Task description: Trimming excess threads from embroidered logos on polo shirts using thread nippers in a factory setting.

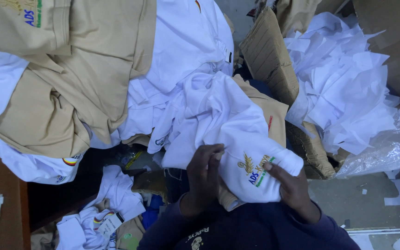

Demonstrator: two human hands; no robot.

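both hands grasp a rolled white shirt [248,169] with an embroidered crest: left hand [204,173] pinches its near edge, right hand [292,185] cups it from below. behind it spreads a heap of white and tan shirts [93,69]; a cardboard box [269,55] of white paper scraps [348,78] stands at right.

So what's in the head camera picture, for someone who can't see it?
Two hands, left and right, hold a bunched white shirt with an embroidered emblem. Around it lie heaps of tan shirts and white paper scraps in a cardboard box.
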